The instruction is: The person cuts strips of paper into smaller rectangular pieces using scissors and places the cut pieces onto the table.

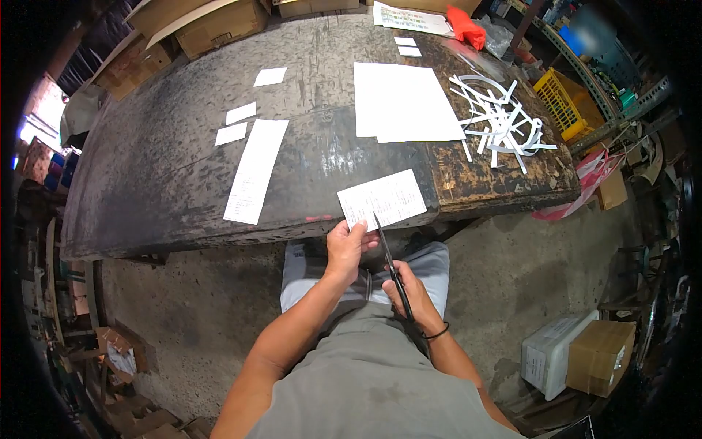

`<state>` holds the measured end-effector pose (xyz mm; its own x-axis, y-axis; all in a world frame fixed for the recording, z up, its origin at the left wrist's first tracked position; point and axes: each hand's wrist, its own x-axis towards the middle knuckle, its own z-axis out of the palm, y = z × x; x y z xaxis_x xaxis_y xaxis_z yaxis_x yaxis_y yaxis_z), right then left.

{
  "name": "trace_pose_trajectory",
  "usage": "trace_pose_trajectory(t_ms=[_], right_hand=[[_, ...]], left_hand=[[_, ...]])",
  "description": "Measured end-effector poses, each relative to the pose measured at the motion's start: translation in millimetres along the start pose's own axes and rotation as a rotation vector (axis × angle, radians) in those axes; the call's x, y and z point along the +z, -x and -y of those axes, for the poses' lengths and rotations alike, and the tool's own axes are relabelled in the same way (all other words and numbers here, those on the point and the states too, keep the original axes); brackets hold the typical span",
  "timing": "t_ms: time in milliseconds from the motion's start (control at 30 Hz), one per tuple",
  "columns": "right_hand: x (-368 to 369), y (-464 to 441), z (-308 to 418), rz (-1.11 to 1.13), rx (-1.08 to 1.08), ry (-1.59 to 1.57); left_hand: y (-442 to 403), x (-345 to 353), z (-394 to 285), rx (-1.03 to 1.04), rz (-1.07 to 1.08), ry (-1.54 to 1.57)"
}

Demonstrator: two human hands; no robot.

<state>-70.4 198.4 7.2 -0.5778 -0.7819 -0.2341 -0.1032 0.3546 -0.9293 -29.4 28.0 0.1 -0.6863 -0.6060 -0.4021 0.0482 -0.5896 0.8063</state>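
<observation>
My left hand (347, 247) pinches the near left edge of a printed sheet of paper (391, 196), held at the table's front edge. In my right hand (414, 294) is a pair of dark scissors (395, 278), fingers wrapped round the handles. The blades point up and away from me and meet the near edge of the sheet, close to my left fingertips. Whether the blades are apart is hard to make out. Left of my hands lies a long printed paper strip (256, 172). Beyond the held sheet are large white sheets (406, 102).
Curled paper offcuts (504, 124) are heaped at the table's right end. Small paper pieces (241, 112) lie at the left, more labels (408, 47) at the back. Cardboard boxes (219, 29) line the far edge. A yellow crate (563, 102) stands right; a white bin (552, 351) is on the floor.
</observation>
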Motion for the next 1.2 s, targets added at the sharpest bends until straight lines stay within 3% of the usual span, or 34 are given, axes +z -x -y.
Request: trace_pose_trajectory(t_ms=[667,967,1033,1200], right_hand=[[1,1,-2,-0.05,-0.046,0.042],[-7,10,0,0.038,0.112,-0.089],[-5,11,-9,-0.005,-0.017,0.013],[-5,16,-9,0.022,-0.003,0.005]], left_hand=[[0,0,2,-0.001,-0.007,-0.01],[0,-9,-6,-0.034,0.024,-0.01],[-1,-8,-9,-0.042,0.02,-0.051],[-2,-7,-7,-0.041,0.013,-0.054]])
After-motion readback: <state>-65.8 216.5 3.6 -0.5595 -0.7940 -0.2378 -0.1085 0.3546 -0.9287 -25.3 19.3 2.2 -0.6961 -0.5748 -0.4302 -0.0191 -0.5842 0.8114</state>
